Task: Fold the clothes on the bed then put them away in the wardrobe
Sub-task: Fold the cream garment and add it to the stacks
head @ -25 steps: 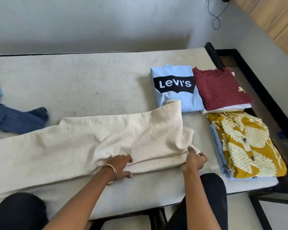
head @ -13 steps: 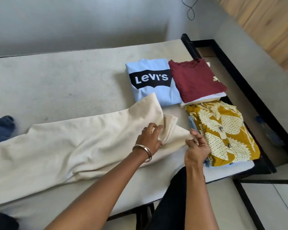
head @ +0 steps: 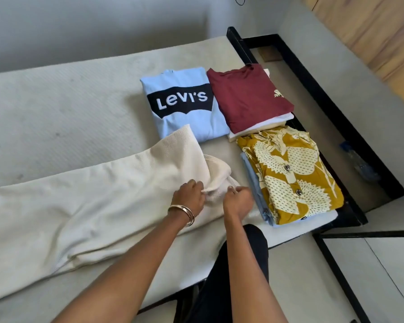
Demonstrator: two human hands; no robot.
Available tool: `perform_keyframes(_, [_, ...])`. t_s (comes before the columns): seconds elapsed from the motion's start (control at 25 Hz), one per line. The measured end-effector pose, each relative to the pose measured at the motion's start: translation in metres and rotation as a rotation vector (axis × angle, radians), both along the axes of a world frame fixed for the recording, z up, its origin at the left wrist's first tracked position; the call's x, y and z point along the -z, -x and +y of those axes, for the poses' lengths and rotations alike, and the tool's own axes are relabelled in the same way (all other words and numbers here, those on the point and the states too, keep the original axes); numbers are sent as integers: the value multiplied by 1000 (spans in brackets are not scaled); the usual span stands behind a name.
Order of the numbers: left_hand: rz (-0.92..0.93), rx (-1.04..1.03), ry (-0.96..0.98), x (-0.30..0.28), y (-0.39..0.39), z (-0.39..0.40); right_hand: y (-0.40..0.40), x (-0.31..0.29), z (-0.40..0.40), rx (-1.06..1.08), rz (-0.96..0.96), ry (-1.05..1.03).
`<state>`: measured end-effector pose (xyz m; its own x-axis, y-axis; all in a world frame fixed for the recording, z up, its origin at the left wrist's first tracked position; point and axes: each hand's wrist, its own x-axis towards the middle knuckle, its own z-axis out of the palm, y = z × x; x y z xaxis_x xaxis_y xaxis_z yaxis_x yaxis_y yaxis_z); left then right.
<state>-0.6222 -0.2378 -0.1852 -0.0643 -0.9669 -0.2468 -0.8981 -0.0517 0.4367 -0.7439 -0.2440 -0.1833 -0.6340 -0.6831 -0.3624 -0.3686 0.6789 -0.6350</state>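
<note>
A long cream knitted garment (head: 84, 206) lies stretched across the bed (head: 56, 108) from the left edge toward the middle. Its right end is bunched up. My left hand (head: 189, 198), with a bangle at the wrist, pinches that bunched end from the left. My right hand (head: 238, 201) grips the same end from the right. Behind them lie folded clothes: a light blue Levi's top (head: 184, 106), a maroon shirt (head: 247, 99) on a white one, and a yellow patterned shirt (head: 289, 173) on a blue one.
The black bed frame (head: 313, 94) runs along the right side, with a gap down to the floor beyond it. A plastic bottle (head: 359, 164) lies in that gap. A wooden panel (head: 371, 38) stands at the far right. My dark-trousered knee is at the bed's near edge.
The view has swung right, so the blue clothes at the left are out of sight. Both hands have come together on the cream garment's right end, which is now bunched between them.
</note>
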Motion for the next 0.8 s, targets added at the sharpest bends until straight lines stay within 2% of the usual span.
perform_keyframes(0.08, [383,-374,50,-16,-21,-14,-9,1,1,44,141,-207])
perform_keyframes(0.12, [469,-539,88,-26,-35,-24,-11,4,1,86,104,-267])
perform_keyframes(0.2, [675,-779,127,-48,-67,-45,-13,3,-2,196,-132,-271])
perform_keyframes(0.24, [838,-849,167,-58,-80,-54,-11,2,-4,265,-287,-190])
perform_keyframes(0.32, [1088,-921,226,-80,-100,-64,-10,-10,-9,464,-672,19])
perform_keyframes(0.36, [1167,-922,241,-88,-107,-64,-9,-19,-13,481,-826,91])
perform_keyframes(0.44, [1366,-865,279,-101,-117,-61,-5,-34,-14,387,-1022,258])
perform_keyframes(0.48, [1490,-818,296,-107,-119,-60,1,-38,-12,346,-1056,356])
perform_keyframes(0.56, [1591,-741,326,-119,-122,-57,12,-38,-3,383,-926,460])
perform_keyframes(0.64, [1508,-707,322,-126,-121,-52,20,-27,8,391,-513,328])
perform_keyframes(0.72, [1429,-688,273,-125,-116,-46,18,-20,11,181,11,19])
perform_keyframes(0.76, [1416,-686,247,-125,-114,-43,14,-19,8,46,175,-40])
perform_keyframes(0.8, [1411,-687,225,-123,-112,-41,7,-18,2,-82,238,4])
